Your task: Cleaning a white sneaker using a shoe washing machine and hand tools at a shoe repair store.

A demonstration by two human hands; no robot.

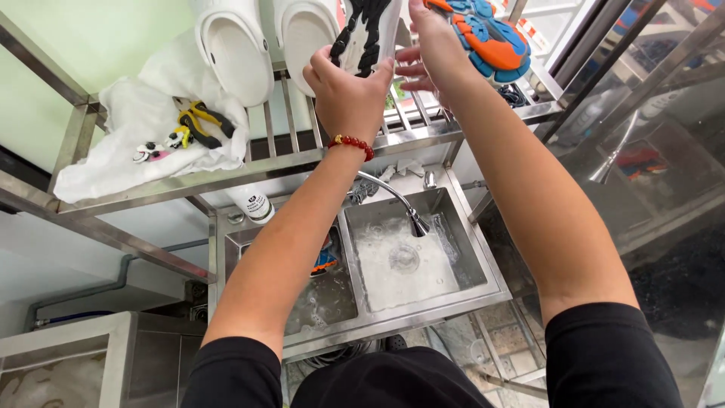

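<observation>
My left hand [349, 92], with a red bead bracelet on the wrist, grips a white shoe with a black tread [368, 30] held upright against the steel rack [302, 155]. My right hand [436, 47] is raised beside it, fingers spread, touching that shoe's right edge and next to a shoe with an orange and blue sole [487, 36]. Two white clogs [240, 47] lean on the rack to the left. Both arms reach up over a steel double sink [483, 261].
A white cloth [128, 136] on the rack carries yellow-handled pliers [198, 121] and small charms. A curved tap [400, 204] hangs over the right basin, which holds foamy water. A white bottle [253, 204] stands behind the left basin. Glass panels are at right.
</observation>
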